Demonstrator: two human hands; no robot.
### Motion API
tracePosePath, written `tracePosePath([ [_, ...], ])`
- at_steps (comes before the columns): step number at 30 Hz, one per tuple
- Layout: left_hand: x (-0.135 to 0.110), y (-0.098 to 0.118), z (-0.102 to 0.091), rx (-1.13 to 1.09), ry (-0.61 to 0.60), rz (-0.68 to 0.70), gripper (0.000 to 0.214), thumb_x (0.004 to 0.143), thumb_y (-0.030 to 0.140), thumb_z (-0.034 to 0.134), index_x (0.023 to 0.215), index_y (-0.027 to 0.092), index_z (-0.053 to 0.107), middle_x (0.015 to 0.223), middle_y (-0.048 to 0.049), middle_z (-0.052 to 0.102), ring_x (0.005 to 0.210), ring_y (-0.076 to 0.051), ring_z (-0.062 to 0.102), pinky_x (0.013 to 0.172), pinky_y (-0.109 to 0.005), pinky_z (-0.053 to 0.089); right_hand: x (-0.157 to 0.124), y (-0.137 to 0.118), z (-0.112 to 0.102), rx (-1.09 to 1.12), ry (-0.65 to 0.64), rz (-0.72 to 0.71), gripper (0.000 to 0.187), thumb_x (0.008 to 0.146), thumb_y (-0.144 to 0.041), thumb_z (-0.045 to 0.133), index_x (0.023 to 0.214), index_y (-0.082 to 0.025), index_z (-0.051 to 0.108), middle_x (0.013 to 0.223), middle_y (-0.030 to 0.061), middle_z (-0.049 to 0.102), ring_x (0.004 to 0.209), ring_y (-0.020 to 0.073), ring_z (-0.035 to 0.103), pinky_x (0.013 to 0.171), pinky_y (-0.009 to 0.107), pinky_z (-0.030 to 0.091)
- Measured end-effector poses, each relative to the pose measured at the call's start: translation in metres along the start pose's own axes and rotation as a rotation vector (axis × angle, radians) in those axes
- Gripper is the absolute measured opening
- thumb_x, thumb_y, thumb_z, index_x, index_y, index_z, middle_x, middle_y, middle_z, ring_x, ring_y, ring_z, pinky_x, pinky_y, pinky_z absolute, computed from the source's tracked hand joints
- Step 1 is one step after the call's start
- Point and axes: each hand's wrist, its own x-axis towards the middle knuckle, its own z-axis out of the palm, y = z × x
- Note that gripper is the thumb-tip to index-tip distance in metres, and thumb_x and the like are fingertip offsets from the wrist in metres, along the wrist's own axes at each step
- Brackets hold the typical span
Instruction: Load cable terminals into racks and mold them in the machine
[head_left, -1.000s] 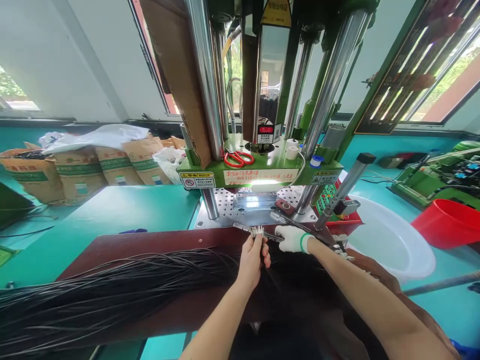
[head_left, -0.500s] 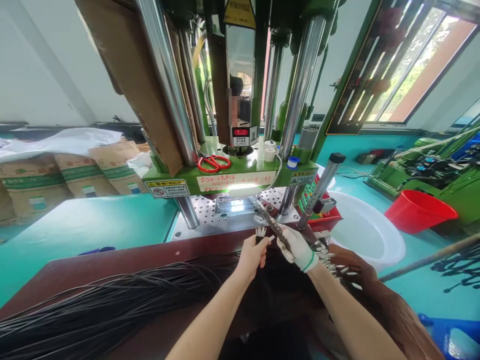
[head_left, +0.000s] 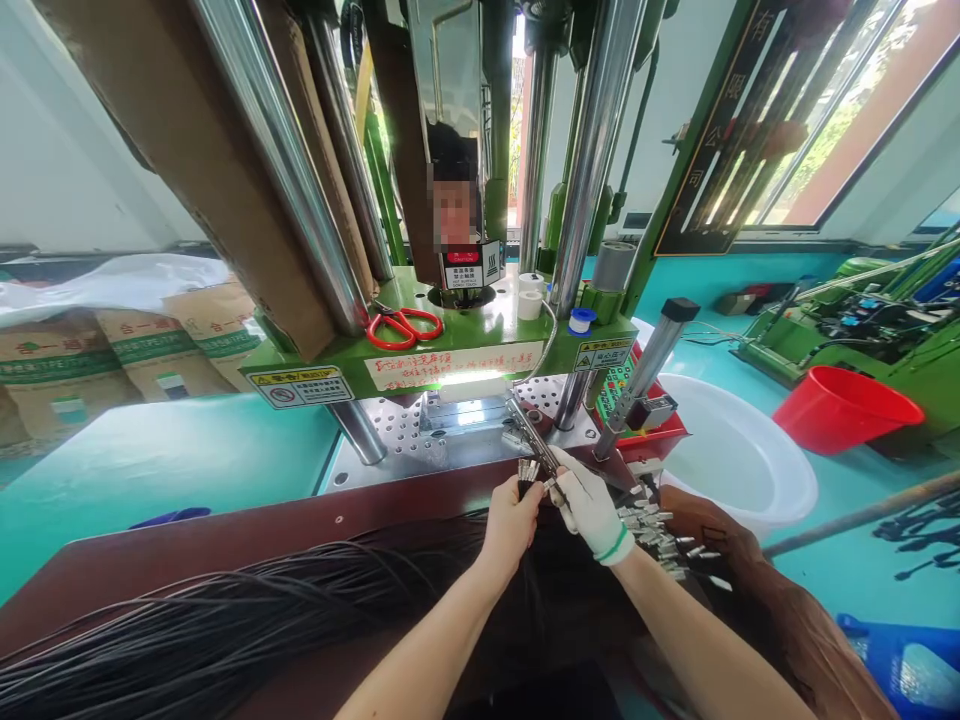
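A green press towers [head_left: 480, 335] beyond the gloved right hand [head_left: 592, 518].

The bare left hand [head_left: 512, 530] was curled shut at the far end of the left forearm [head_left: 424, 635], just beside the white-gloved right hand [head_left: 591, 518], its fingers pinched, with the right forearm [head_left: 701, 640] angling in from the near right.

Scissors [head_left: 403, 328] are laid on the molding press [head_left: 491, 325]; sacks [head_left: 67, 370] are stacked left of it, a basin [head_left: 795, 470] right.

You've got red-handled scissors [head_left: 403, 328] on the green press deck [head_left: 480, 345], white plastic basin [head_left: 739, 450] right, red bucket [head_left: 844, 408] beyond.
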Motion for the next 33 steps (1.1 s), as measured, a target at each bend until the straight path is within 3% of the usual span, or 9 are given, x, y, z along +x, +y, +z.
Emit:
tracePosePath([
  [12, 0.001, 0.005, 0.003, -0.038, -0.020, -0.082, 0.028, 0.066, 0.040, 0.058, 0.064, 0.019, 0.039, 0.036, 0.0127, 0.027, 0.028, -0.003, 0.021, 0.028, -0.017, 0.016, -0.003, -0.007, -0.001, 0.056, -0.018, 0.034, 0.050, 0.084, -0.042, 0.043, 0.125, -0.013, 0.044, 0.054, -0.0061, 0.044, 0.029, 0.0032, 0.030, 0.025, 0.015, 0.023],
  [20, 0.004, -0.004, 0.000, 0.005, -0.021, -0.022, 0.027, 0.069, 0.036, 0.057, 0.061, 0.018, 0.039, 0.039, 0.0115, 0.030, 0.029, -0.002, 0.024, 0.032, -0.017, 0.018, -0.004, -0.002, -0.002, -0.050, 0.009, 0.009, 0.051, 0.085, -0.042, 0.041, 0.127, -0.012, 0.043, 0.055, -0.0055, 0.044, 0.032, 0.0035, 0.028, 0.027, 0.017, 0.021],
  [25, 0.003, -0.006, -0.001, -0.023, -0.031, -0.022, 0.029, 0.069, 0.039, 0.058, 0.062, 0.019, 0.038, 0.039, 0.0114, 0.030, 0.029, -0.003, 0.024, 0.031, -0.017, 0.018, -0.002, 0.006, -0.003, -0.188, -0.005, -0.141, 0.047, 0.086, -0.040, 0.042, 0.124, -0.012, 0.048, 0.060, -0.0024, 0.046, 0.050, 0.0074, 0.041, 0.045, 0.019, 0.038],
  [30, 0.008, 0.003, -0.011, -0.066, 0.037, 0.050, 0.030, 0.073, 0.046, 0.052, 0.069, 0.017, 0.047, 0.042, 0.0099, 0.032, 0.032, -0.004, 0.028, 0.032, -0.017, 0.022, -0.003, -0.003, -0.001, 0.001, -0.022, 0.058, 0.049, 0.085, -0.039, 0.042, 0.125, -0.012, 0.043, 0.055, -0.0053, 0.044, 0.033, 0.0031, 0.027, 0.027, 0.016, 0.020],
  [33, 0.011, 0.007, -0.018, -0.132, 0.112, 0.008, 0.031, 0.074, 0.048, 0.051, 0.076, 0.017, 0.049, 0.042, 0.0116, 0.027, 0.032, -0.003, 0.019, 0.031, -0.016, 0.016, -0.004, -0.009, -0.001, 0.079, 0.008, 0.100, 0.048, 0.083, -0.039, 0.044, 0.124, -0.014, 0.043, 0.054, -0.0061, 0.045, 0.030, 0.0025, 0.027, 0.025, 0.015, 0.020],
])
